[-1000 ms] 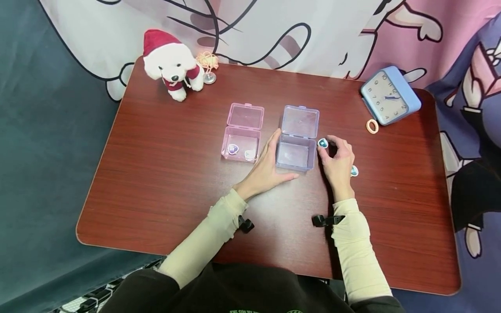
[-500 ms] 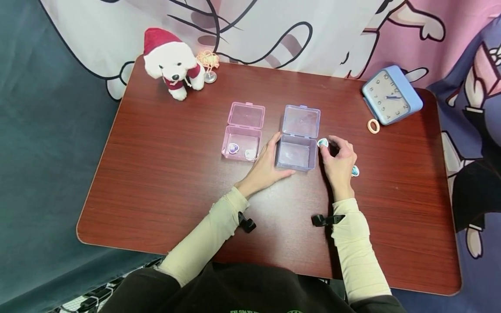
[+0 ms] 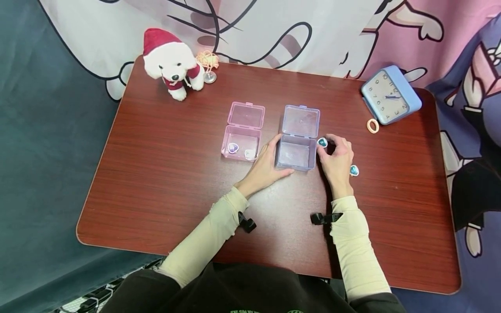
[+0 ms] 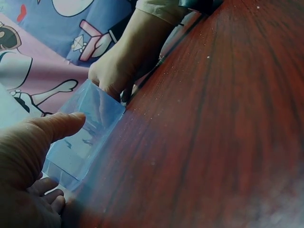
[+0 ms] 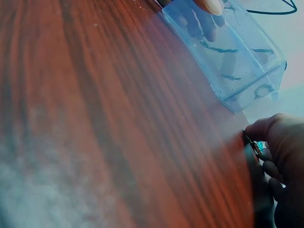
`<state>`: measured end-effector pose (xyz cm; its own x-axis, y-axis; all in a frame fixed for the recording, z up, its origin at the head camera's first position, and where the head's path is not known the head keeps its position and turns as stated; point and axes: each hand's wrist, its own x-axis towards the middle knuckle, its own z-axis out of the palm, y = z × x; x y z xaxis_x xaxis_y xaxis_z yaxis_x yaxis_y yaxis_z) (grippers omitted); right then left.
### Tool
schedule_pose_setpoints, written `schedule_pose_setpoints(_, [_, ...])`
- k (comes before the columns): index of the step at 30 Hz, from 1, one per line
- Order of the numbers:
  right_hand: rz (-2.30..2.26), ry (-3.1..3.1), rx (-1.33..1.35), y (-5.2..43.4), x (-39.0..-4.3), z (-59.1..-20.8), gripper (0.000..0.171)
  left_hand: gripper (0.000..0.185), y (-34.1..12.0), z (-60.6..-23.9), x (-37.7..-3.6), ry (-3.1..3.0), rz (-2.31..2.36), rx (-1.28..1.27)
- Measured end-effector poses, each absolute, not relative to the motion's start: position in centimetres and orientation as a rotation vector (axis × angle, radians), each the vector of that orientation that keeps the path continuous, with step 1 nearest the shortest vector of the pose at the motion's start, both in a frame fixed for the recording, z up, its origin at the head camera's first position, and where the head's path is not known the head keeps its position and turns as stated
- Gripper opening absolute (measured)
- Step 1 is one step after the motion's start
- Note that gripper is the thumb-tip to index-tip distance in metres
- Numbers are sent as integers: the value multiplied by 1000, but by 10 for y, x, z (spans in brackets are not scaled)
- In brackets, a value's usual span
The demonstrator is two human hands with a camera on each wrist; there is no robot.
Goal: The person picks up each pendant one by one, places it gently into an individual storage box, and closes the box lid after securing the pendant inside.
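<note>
In the head view my left hand (image 3: pixel 266 167) lies along the left side of an open, clear blue-violet plastic box (image 3: pixel 296 153). Its fingers are extended and its thumb reaches the front corner; the left wrist view shows that thumb (image 4: pixel 69 124) at the box wall. My right hand (image 3: pixel 337 161) pinches a teal gem ornament (image 3: pixel 322 142) with a pale rim, just right of the box. Seen from the right wrist, the gem's edge (image 5: pixel 257 148) sits between thumb and fingers, near the tabletop. A second teal gem ornament (image 3: pixel 354 170) lies beside the right hand.
An open pink box (image 3: pixel 242 138) on the left holds a purple gem ornament (image 3: pixel 233 148) and a whitish piece (image 3: pixel 250 154). Farther back are a plush dog (image 3: pixel 174 65), a small stand with yarn (image 3: pixel 209 65), a blue clock (image 3: pixel 390 95) and a pale ring (image 3: pixel 372 126).
My left thumb has drawn slightly closer to the box's front. The teal gem in my right fingers has tilted briefly and back, staying nearly in place.
</note>
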<state>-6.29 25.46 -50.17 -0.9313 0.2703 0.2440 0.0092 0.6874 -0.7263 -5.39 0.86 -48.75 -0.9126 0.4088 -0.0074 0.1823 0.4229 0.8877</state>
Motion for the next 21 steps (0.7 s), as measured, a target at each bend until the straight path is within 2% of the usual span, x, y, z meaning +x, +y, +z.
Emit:
schedule_pose_setpoints(10, [1069, -2515, -201, 250, -59, -496, 35, 106, 8, -489, -53, 2456, 1491, 512])
schedule_pose_setpoints(21, [1001, -2400, -131, 230, -48, -468, 33, 103, 7, -488, -54, 2470, 1522, 494])
